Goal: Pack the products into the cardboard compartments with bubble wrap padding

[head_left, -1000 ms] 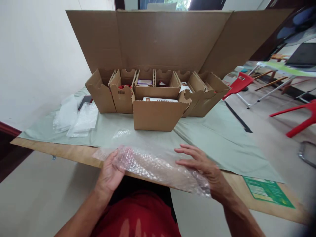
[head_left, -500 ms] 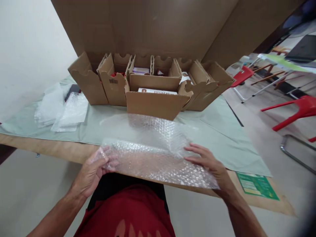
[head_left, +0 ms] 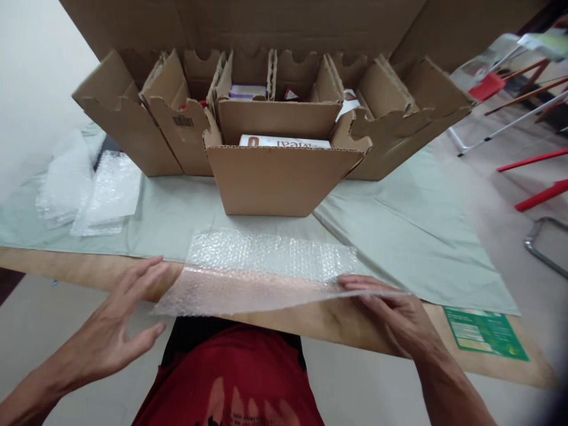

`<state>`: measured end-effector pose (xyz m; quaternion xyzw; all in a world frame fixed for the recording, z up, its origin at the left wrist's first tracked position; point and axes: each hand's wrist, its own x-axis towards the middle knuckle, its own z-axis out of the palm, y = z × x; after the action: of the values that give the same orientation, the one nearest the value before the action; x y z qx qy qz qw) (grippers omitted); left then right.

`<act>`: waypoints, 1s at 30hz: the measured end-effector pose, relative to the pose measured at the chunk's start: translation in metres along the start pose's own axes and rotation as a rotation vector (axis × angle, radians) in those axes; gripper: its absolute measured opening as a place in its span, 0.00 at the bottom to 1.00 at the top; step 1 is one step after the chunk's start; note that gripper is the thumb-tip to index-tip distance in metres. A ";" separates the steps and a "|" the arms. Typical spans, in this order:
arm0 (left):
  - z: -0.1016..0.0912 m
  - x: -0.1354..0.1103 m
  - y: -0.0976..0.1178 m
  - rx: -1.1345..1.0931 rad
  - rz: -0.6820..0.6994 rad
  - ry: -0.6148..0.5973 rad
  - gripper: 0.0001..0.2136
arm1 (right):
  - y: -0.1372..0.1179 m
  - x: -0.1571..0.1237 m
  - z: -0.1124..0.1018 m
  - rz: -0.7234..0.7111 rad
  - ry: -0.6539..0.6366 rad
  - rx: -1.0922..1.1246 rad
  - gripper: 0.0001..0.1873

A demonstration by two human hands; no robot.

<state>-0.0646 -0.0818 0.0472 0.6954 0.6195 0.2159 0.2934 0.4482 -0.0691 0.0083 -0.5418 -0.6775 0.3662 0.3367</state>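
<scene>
A sheet of clear bubble wrap [head_left: 266, 269] lies spread flat at the near edge of the table [head_left: 53, 257], its front part overhanging the edge. My right hand [head_left: 394, 316] rests flat on the sheet's right end, fingers stretched out over it. Just off the sheet's left corner, my left hand [head_left: 115, 322] hovers with fingers spread and nothing in it. Directly behind the sheet stands an open brown cardboard box [head_left: 275, 177] with a white printed package [head_left: 284, 142] inside.
Several more open cardboard boxes [head_left: 133, 118] stand in a row behind, backed by a large cardboard sheet [head_left: 248, 23]. Folded bubble wrap pieces [head_left: 106, 192] lie at the left. A pale green cloth [head_left: 399, 231] covers the table; a green leaflet [head_left: 486, 334] lies at right. Red chairs stand beyond.
The bubble wrap went from bunched up to spread flat on the table. My left hand let go of it and drew back left; my right hand flattened onto its right end.
</scene>
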 end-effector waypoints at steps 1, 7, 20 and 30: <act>0.000 0.007 0.003 0.108 0.122 -0.053 0.35 | 0.003 0.000 0.001 0.085 0.032 -0.004 0.15; 0.017 0.054 0.017 0.147 0.144 -0.036 0.18 | 0.003 0.001 0.008 0.282 0.248 -0.007 0.20; 0.046 0.095 0.008 0.547 0.007 0.157 0.23 | -0.002 0.016 0.024 0.277 0.359 -0.649 0.31; 0.038 0.091 0.022 0.198 -0.091 0.126 0.14 | -0.030 0.021 0.028 0.299 0.320 -0.314 0.35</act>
<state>-0.0105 0.0018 0.0289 0.6772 0.6859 0.1831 0.1934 0.4053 -0.0561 0.0213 -0.7323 -0.5767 0.2117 0.2936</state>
